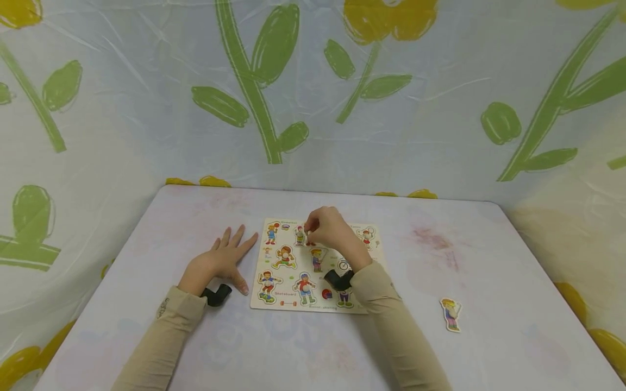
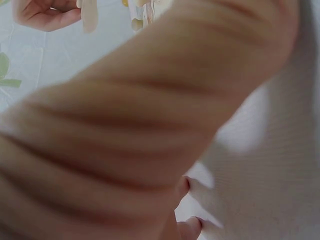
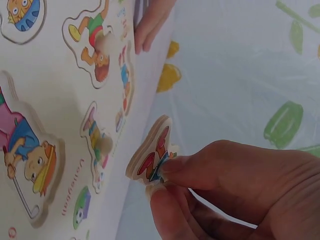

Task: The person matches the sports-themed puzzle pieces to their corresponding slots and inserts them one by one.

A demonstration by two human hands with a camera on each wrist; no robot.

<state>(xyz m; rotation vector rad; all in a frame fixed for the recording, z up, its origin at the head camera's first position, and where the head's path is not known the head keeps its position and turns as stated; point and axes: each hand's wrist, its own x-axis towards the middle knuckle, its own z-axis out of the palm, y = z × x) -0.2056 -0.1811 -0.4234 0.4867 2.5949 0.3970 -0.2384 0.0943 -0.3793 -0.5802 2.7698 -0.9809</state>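
In the head view, a wooden peg puzzle board (image 1: 259, 259) printed with sports figures lies on the table. My right hand (image 1: 333, 232) is over the board's far edge. Between its thumb and fingers it pinches a puzzle piece (image 3: 148, 159), tilted and clear of the board in the right wrist view; red shoes show on it, and fingers cover the rest. Flat on the table at the board's left, my left hand (image 1: 221, 262) spreads its fingers. A loose golfer puzzle piece (image 1: 451, 315) lies on the table to the right.
Several knobbed figures sit in the board, among them a runner (image 1: 285, 257) and a skateboarder (image 1: 267, 285). The board's golfer outline (image 3: 35, 160) holds no knobbed piece. Behind the table (image 1: 195, 347) hangs a flower-patterned cloth (image 1: 161, 108).
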